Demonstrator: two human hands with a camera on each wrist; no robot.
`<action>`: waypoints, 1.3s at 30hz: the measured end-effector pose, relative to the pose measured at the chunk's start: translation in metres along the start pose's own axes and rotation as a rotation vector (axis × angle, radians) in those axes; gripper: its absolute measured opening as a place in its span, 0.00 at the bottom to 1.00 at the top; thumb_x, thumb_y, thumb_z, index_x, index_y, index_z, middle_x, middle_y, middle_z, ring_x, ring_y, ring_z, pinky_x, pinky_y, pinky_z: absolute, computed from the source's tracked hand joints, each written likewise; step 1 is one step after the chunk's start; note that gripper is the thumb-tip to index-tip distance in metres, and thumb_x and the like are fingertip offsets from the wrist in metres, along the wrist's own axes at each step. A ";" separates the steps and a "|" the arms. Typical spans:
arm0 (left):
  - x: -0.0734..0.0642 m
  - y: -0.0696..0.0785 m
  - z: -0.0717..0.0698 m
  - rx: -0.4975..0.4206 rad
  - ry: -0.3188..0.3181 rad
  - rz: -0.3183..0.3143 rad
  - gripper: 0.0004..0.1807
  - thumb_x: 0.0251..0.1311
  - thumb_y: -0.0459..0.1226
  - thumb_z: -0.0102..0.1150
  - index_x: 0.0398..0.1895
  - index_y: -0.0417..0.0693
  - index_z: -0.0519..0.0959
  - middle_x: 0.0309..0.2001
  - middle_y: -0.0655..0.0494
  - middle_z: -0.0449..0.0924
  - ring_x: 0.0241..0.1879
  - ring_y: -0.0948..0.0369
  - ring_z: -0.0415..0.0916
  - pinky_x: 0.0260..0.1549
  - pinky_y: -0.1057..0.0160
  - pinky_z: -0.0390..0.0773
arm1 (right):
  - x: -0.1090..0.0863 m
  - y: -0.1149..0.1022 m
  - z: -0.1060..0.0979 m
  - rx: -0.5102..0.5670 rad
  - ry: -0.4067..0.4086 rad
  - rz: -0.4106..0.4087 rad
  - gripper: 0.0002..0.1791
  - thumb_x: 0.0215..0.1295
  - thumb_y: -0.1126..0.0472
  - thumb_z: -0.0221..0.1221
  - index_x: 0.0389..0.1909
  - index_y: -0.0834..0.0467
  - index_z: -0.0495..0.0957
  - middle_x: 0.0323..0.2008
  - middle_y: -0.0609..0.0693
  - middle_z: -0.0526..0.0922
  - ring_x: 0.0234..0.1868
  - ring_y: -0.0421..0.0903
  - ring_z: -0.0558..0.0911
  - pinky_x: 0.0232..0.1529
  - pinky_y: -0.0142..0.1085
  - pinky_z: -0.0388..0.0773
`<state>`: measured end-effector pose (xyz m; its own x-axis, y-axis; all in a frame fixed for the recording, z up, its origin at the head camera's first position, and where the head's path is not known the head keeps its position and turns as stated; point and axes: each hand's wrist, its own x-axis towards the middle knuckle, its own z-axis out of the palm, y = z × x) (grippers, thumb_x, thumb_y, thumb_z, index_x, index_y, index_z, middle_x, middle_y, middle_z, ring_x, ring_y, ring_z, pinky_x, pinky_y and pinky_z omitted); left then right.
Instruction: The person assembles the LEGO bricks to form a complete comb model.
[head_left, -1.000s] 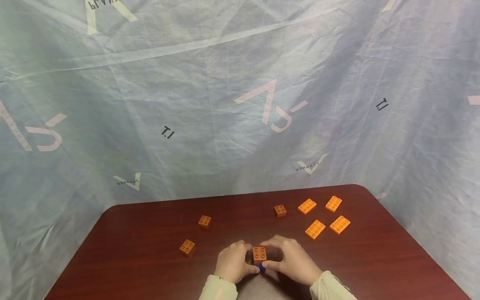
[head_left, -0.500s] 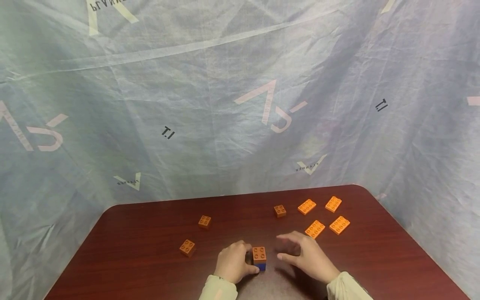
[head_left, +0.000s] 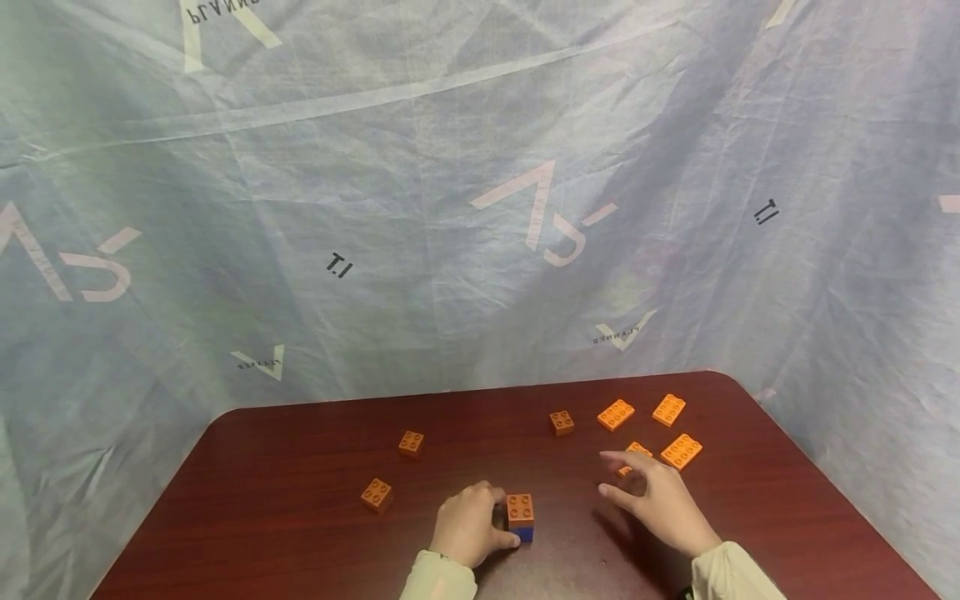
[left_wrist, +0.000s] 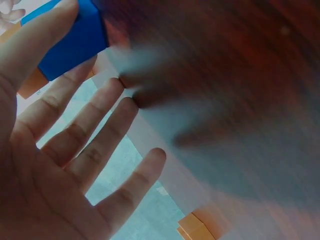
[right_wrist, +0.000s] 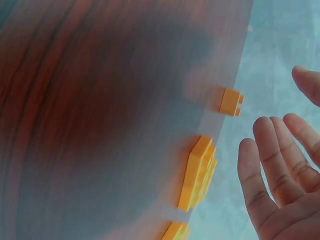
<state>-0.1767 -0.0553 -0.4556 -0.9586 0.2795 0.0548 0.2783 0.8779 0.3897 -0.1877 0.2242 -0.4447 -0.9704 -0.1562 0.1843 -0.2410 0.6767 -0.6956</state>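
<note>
1. At the lower middle of the head view, the left hand is pinching a blue brick between thumb and index finger; in the left wrist view the other fingers are spreading out, loosely bent.
2. An orange-brown brick is sitting squarely on top of the blue one, its four studs facing up.
3. At the lower right of the head view, the right hand is hovering over the dark red table, thumb and fingers parted and holding nothing.
4. This hand is partly covering a half-hidden flat brick in orange.
5. Three more flat orange bricks are lying right of centre: one just above the half-hidden one, one farther up and right, one below that.
6. Three small orange-brown bricks are resting apart: two left of centre, one upper and one lower, and a third near the flat ones.
7. A pale printed cloth is filling the upper frame.
</note>
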 end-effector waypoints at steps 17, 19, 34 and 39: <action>0.001 0.000 -0.001 0.004 -0.013 -0.001 0.24 0.42 0.50 0.83 0.39 0.48 0.86 0.32 0.60 0.78 0.32 0.59 0.79 0.33 0.52 0.82 | 0.004 0.024 -0.027 -0.087 0.045 0.033 0.25 0.63 0.58 0.71 0.59 0.61 0.81 0.48 0.57 0.85 0.37 0.45 0.84 0.37 0.40 0.83; 0.001 -0.001 0.000 0.011 -0.012 0.003 0.23 0.42 0.50 0.83 0.39 0.48 0.87 0.32 0.60 0.78 0.32 0.59 0.80 0.33 0.52 0.82 | 0.005 0.026 -0.030 -0.099 0.041 0.030 0.25 0.63 0.58 0.71 0.59 0.62 0.80 0.49 0.59 0.84 0.37 0.46 0.85 0.37 0.43 0.83; 0.000 0.000 -0.001 0.009 -0.020 -0.002 0.23 0.43 0.49 0.83 0.39 0.49 0.86 0.32 0.60 0.78 0.33 0.59 0.79 0.33 0.52 0.82 | 0.018 0.038 -0.038 -0.181 0.030 0.048 0.21 0.62 0.63 0.68 0.56 0.64 0.81 0.47 0.61 0.83 0.35 0.47 0.83 0.36 0.48 0.82; 0.000 -0.001 0.000 0.010 -0.017 0.008 0.23 0.42 0.49 0.83 0.38 0.49 0.86 0.32 0.60 0.78 0.32 0.60 0.79 0.32 0.53 0.82 | 0.023 0.037 -0.037 -0.203 0.013 0.093 0.22 0.61 0.64 0.69 0.56 0.65 0.81 0.50 0.65 0.82 0.37 0.51 0.83 0.40 0.53 0.82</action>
<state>-0.1768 -0.0562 -0.4556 -0.9553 0.2928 0.0419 0.2863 0.8796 0.3800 -0.2178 0.2723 -0.4404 -0.9877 -0.0778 0.1354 -0.1408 0.8189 -0.5564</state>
